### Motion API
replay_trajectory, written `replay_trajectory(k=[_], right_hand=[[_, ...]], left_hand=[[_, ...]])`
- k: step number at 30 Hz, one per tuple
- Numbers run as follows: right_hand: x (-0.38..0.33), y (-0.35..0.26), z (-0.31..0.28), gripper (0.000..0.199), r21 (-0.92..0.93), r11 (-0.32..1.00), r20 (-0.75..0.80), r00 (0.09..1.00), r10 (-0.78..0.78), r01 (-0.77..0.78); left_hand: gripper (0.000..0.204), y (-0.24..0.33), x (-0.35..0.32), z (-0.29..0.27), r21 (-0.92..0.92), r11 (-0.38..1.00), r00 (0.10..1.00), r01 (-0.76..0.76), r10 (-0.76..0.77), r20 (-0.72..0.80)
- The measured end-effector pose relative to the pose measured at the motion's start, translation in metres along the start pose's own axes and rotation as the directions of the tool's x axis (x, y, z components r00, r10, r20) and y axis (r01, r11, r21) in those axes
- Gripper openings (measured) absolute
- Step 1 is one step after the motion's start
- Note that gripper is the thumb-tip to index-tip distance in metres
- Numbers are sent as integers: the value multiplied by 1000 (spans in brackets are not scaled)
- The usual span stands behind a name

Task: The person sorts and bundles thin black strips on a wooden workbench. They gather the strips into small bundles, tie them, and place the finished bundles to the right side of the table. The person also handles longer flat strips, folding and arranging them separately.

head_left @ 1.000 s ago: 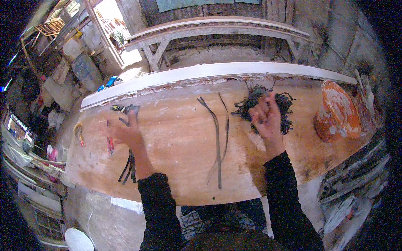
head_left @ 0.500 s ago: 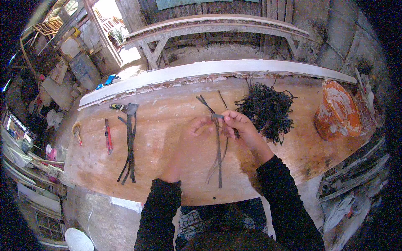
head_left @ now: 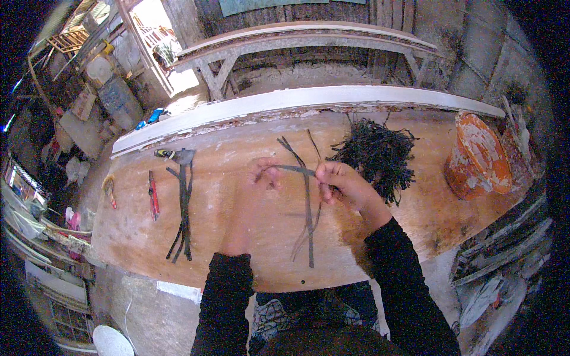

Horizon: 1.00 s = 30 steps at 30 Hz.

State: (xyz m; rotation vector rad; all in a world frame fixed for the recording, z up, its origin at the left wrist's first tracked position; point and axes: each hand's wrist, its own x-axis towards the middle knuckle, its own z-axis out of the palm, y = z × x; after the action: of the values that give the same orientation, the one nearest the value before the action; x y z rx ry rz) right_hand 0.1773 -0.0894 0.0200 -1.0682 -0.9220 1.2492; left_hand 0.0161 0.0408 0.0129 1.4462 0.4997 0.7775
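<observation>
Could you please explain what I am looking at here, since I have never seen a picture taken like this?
This is a fisheye camera worn on a person's head, looking down, so straight edges bend. The black-sleeved arms from below are the wearer's own. The left hand and right hand hold a short dark strip stretched between them above a wooden workbench. Under it lie a few long dark strips, with another bundle and a red tool to the left. A tangled dark pile and an orange bucket sit to the right.
</observation>
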Motion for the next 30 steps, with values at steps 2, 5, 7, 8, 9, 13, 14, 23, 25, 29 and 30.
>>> replay_trajectory(k=[2, 5, 7, 8, 9, 13, 14, 23, 25, 29, 30], right_hand=[[-2, -2, -12, 22, 77, 997, -6, 1000, -24, 24], [-6, -7, -20, 22, 209, 971, -30, 993, -116, 120], [-10, -12, -17, 21, 312, 933, -95, 983, -157, 180], [-11, -15, -18, 21, 329, 917, -90, 974, -210, 228], [-11, -18, -20, 21, 346, 897, -85, 961, -261, 274], [-11, -22, -26, 30, 455, 773, -221, 897, -383, 442], [-12, -26, -25, 31, 462, 745, -287, 876, -388, 481], [-4, -18, -34, 24, 373, 710, -415, 792, -448, 598], [-1, -13, -30, 17, 319, 799, -367, 844, -391, 509], [8, 7, -6, 8, 267, 946, -181, 974, -136, 182], [9, 12, -2, 7, 245, 965, -135, 989, -62, 94]], left_hand=[[13, 5, 0, -8, 13, 1000, 999, -15, 16, -35], [12, 2, 4, -21, 48, 996, 997, -69, 71, -36], [12, -2, 6, -26, 63, 995, 996, -81, 84, -35], [12, -3, 7, -27, 65, 996, 997, -69, 71, -39], [11, -4, 8, -28, 66, 996, 997, -56, 59, -43], [12, -16, 13, -34, 173, 982, 996, -77, 82, -24], [12, -17, 14, -33, 212, 975, 997, -66, 72, -23], [14, -29, 13, -19, 520, 853, 998, -51, 59, 2], [15, -23, 10, -9, 445, 896, 1000, 16, -25, 13], [16, -7, -2, 16, 105, 971, 973, 217, -224, 63], [15, -9, -3, 19, 8, 967, 964, 255, -255, 76]])
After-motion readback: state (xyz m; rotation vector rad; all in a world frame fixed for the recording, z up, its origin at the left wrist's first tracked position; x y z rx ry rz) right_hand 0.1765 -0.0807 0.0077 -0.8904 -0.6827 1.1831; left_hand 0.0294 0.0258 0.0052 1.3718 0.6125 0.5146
